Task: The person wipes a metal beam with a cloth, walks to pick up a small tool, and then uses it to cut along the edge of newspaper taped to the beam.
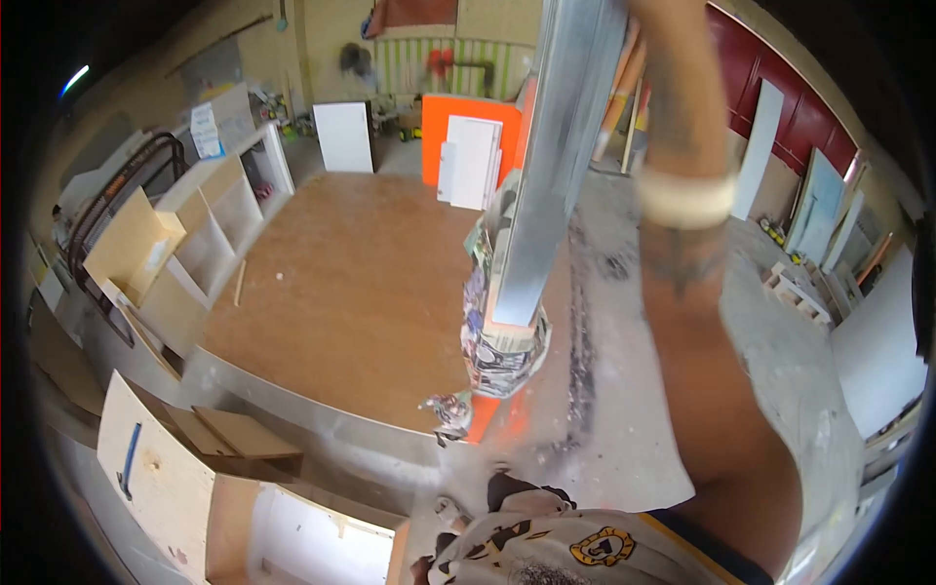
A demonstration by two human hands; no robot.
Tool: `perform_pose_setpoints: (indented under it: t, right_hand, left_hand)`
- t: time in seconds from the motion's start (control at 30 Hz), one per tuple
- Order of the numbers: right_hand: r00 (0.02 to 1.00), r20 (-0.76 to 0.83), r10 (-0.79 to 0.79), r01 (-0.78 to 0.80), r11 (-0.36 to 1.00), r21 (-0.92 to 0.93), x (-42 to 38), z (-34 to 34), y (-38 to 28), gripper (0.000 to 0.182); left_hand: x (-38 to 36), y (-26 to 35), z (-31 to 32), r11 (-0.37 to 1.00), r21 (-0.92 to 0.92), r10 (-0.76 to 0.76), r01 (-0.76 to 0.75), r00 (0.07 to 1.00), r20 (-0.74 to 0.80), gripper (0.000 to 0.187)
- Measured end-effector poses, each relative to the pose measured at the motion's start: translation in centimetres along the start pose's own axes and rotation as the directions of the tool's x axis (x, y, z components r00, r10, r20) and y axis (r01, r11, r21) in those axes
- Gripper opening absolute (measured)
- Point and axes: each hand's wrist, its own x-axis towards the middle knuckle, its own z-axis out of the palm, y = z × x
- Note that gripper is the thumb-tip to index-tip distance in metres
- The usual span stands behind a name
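Observation:
A tall, silvery-grey panel or post [556,175] rises in front of me and runs out of view at the top. Crumpled printed paper [507,361] wraps its lower part, above an orange foot [483,417]. My right arm, with a pale band [687,200] around it, reaches up beside this upright. The right hand lies beyond the top edge, so its fingers and anything in them are hidden. At the bottom edge, a small dark patch beside my shirt may be part of my left hand [421,570]; its fingers cannot be made out.
A brown board [341,263] covers the floor ahead. Wooden cabinet carcasses stand at left [205,224] and lower left [322,531]. White panels [470,161] lean on an orange board [444,117] at the back. More panels [814,205] and wood scraps [799,292] are at right.

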Motion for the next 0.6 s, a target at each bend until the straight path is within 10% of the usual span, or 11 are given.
perform_pose_setpoints:
  t: [0.1, 0.2, 0.3, 0.37, 0.6]
  right_hand:
    - [0.997, 0.003, 0.079, -0.077, 0.977, -0.197, -14.4, -1.0, -1.6, 0.064]
    - [0.945, 0.187, 0.270, -0.212, 0.936, -0.281, -27.0, -3.0, -5.5, 0.066]
    - [0.858, 0.246, 0.451, -0.380, 0.880, -0.285, -33.5, -3.9, -9.2, 0.071]
    - [0.814, 0.297, 0.499, -0.365, 0.838, -0.405, -34.5, -4.5, -11.0, 0.074]
    - [0.897, 0.331, 0.294, -0.147, 0.903, -0.404, -32.1, -8.0, -8.5, 0.077]
  left_hand:
    - [0.1, 0.0, -0.1, 0.762, 0.621, 0.188, -0.183, 0.980, 0.058, 0.036]
    - [0.8, 0.2, 0.4, 0.537, 0.810, 0.271, -0.236, 0.958, 0.100, 0.036]
    - [1.7, 0.9, 1.2, 0.971, 0.231, 0.057, -0.070, 0.996, 0.065, 0.037]
    - [3.3, 1.7, 1.9, 0.956, -0.274, -0.079, 0.107, 0.991, 0.110, 0.038]
    - [3.8, 7.3, 4.5, 0.936, -0.332, -0.080, 0.113, 0.990, 0.113, 0.036]
